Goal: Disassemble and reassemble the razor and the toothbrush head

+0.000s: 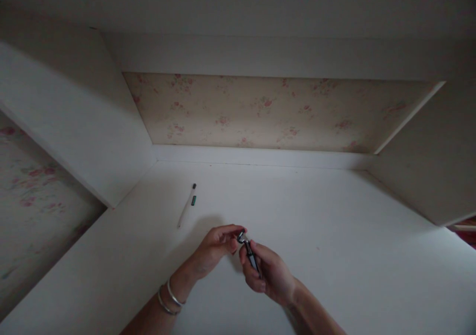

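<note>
My right hand point(268, 273) is closed round a small dark pen-like barrel point(252, 258) with a shiny metal tip, held just above the white desk point(334, 226). My left hand point(217, 248), with two bangles on its wrist, pinches the metal tip end point(241, 237) between thumb and fingers. On the desk to the upper left of my hands lies a thin white refill tube point(186, 207) with a dark tip, and beside it a tiny dark green piece point(194, 200).
The desk sits in a white alcove with side panels point(74, 132) left and right. Floral wallpaper point(267, 112) covers the back wall. A white shelf or ledge point(260, 18) runs overhead.
</note>
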Motion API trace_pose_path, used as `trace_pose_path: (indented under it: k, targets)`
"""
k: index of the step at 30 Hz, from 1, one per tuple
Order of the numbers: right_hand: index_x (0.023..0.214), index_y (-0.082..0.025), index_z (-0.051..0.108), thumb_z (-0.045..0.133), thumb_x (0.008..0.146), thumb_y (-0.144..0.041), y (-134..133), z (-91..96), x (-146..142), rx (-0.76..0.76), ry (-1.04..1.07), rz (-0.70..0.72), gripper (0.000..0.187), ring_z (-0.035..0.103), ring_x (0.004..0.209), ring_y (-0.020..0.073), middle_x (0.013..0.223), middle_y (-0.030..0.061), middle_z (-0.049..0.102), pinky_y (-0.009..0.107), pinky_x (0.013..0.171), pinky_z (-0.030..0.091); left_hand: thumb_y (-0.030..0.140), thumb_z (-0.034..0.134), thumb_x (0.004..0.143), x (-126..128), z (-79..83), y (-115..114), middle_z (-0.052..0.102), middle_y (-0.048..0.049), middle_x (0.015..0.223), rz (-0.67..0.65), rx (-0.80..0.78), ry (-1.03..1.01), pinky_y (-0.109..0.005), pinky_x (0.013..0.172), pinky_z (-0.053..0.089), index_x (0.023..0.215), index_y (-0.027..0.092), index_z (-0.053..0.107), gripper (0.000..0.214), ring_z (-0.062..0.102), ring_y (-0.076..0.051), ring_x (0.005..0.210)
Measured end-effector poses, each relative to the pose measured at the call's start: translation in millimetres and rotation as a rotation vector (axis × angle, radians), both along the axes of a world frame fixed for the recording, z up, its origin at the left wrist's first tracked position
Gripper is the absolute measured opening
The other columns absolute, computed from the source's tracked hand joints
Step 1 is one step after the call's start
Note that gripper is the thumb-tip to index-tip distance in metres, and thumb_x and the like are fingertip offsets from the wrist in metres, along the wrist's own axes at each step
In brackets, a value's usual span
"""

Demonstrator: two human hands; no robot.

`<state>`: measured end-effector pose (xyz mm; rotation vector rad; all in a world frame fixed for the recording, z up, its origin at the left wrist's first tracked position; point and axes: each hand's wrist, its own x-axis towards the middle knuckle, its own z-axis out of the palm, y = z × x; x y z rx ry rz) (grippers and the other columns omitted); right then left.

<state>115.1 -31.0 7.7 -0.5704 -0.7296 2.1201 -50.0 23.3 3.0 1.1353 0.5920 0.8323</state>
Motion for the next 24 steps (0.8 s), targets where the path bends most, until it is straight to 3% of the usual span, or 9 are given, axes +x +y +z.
trace_pose_path:
  k: [13, 24]
  targets:
    - [0.075, -0.017, 0.051, 0.053, 0.086, -0.052, -0.3, 0.0, -1.1, -0.042, -0.050, -0.049, 0.036, 0.019, 0.034, 0.0017, 0.050, -0.0100, 0.031, 0.015, 0.033, 0.013, 0.045, 0.075, 0.065, 1.0, 0.0, -0.5, 0.061, -0.0048, 0.084, 0.039, -0.017, -0.032, -0.027, 0.068, 0.037, 0.105, 0.016, 0.068, 0.050, 0.047, -0.014, 0.073]
    - [0.070, -0.017, 0.047, 0.052, 0.088, -0.049, -0.6, 0.8, -2.6, 0.007, -0.057, -0.091, 0.037, 0.014, 0.034, 0.0013, 0.048, -0.0110, 0.028, 0.015, 0.031, 0.011, 0.044, 0.074, 0.067, 1.5, -1.6, -1.3, 0.058, -0.0036, 0.079, 0.041, -0.001, -0.009, -0.026, 0.064, 0.035, 0.106, 0.014, 0.067, 0.049, 0.045, -0.013, 0.069]
